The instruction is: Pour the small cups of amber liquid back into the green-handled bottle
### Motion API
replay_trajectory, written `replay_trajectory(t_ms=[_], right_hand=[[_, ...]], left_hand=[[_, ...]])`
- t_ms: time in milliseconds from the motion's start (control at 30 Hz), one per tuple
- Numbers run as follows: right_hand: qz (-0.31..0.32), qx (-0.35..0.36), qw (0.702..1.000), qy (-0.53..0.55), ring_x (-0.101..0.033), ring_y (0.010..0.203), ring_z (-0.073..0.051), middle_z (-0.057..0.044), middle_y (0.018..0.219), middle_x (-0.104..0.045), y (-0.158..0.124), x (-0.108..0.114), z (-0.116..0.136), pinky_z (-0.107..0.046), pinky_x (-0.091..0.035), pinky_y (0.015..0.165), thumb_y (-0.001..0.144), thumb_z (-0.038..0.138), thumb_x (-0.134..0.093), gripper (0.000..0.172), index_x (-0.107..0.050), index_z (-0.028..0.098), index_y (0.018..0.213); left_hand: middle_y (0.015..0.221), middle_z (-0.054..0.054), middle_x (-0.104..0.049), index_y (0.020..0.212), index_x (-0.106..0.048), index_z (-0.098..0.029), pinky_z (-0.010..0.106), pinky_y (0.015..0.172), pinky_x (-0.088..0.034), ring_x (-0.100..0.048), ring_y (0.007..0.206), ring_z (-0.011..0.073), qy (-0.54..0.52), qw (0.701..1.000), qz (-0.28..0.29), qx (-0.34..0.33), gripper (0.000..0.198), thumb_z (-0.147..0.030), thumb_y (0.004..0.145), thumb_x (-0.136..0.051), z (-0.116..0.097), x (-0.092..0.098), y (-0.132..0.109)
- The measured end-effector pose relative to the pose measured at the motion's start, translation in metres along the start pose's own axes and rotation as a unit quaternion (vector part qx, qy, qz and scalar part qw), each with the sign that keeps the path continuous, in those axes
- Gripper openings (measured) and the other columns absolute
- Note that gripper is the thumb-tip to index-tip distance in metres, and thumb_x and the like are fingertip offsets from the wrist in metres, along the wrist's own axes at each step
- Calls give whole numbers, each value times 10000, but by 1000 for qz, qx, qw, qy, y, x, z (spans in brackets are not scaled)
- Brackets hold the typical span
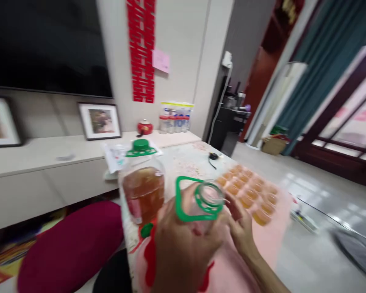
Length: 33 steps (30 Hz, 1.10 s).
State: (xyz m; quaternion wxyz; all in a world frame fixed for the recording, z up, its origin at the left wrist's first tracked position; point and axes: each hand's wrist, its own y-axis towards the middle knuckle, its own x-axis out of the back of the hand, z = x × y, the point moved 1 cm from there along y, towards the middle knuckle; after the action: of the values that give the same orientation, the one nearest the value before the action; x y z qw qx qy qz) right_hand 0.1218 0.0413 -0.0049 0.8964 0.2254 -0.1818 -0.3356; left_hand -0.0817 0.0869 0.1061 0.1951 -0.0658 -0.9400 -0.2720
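My left hand (183,242) is wrapped round a clear bottle (210,193) with a green handle ring at its uncapped neck. From the other side, my right hand (240,224) presses curled fingers against the same bottle; its fingertips are partly hidden. The bottle's lower part is covered by my hands, so I cannot tell how much it contains. Left of it stands a large clear jug (144,193) of amber-brown liquid, topped by a green cap and handle. A loose green cap (146,230) lies near my left wrist.
Rows of several cups (251,193) with amber liquid stand on the pink table cover (277,236) at right. A small black object with a cord (213,156) lies farther back. A magenta stool (71,248) is at left; several red-lidded jars (173,124) stand on the cabinet.
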Motion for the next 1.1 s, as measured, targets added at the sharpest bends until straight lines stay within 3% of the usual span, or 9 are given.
replay_trajectory(t_ms=[67,167,267,367,533,733,867,933,1100], right_hand=[[-55,-27,997,-35,-676,1174,-292,-103,1243,-703,-25,33,-3,-452,-593,1025,905,551,-782,436,-733,242,1208],[-161,-76,981,-79,-686,1075,-271,-97,1129,-703,-51,80,-16,-446,-601,985,872,570,-807,426,-717,206,1074],[-250,-131,954,-105,-682,1021,-238,-95,1140,-682,-60,120,-40,-445,-604,947,890,573,-804,486,-667,163,1111],[-288,-178,933,-121,-664,1097,-238,-108,1260,-647,-58,143,-62,-467,-582,999,925,472,-818,493,-633,141,1241],[-246,-211,937,-130,-627,1226,-272,-115,1388,-605,-45,150,-81,-525,-526,1101,938,355,-829,542,-603,164,1393],[-198,-216,948,-126,-632,1229,-264,-105,1332,-636,-29,148,-93,-530,-516,1118,998,352,-769,449,-621,153,1373],[-192,-213,952,-108,-621,1265,-274,-111,1354,-632,-24,147,-99,-546,-499,1141,992,350,-775,460,-621,152,1377],[-195,-205,954,-96,-622,1275,-277,-117,1362,-632,-25,146,-97,-546,-507,1138,985,373,-778,475,-622,148,1373],[-214,-187,956,-71,-636,1279,-350,-171,1377,-642,-37,142,-76,-578,-545,1108,783,580,-872,787,-608,151,1387]], left_hand=[[1035,32,-752,1134,-721,-292,373,816,-598,-717,940,256,22,999,34,1,330,-470,861,-670,8,3,2],[1067,34,-740,1015,-709,-259,330,857,-576,-709,970,230,5,997,65,-44,344,-575,890,-654,17,8,7],[1162,34,-724,1043,-707,-276,380,1000,-518,-674,1095,261,26,996,49,-63,297,-530,915,-627,21,13,10],[1270,41,-678,1173,-667,-296,430,1046,-477,-604,1234,304,61,993,39,-98,385,-586,933,-586,19,16,12],[1153,29,-699,1155,-660,-302,564,1178,-370,-586,1232,339,72,991,14,-110,398,-628,935,-597,12,15,15],[1058,9,-742,1152,-681,-298,474,1198,-404,-620,1254,302,60,990,10,-127,324,-538,945,-612,8,16,15],[960,33,-727,1118,-684,-266,386,972,-581,-686,1107,288,43,996,10,-71,426,-619,891,-617,-4,6,14],[926,42,-714,1094,-679,-246,351,862,-612,-704,1010,272,24,998,19,-52,458,-640,866,-626,-15,-4,13],[875,40,-699,1062,-674,-224,347,837,-616,-706,940,259,-7,999,17,-32,437,-599,840,-642,-29,-17,12]])
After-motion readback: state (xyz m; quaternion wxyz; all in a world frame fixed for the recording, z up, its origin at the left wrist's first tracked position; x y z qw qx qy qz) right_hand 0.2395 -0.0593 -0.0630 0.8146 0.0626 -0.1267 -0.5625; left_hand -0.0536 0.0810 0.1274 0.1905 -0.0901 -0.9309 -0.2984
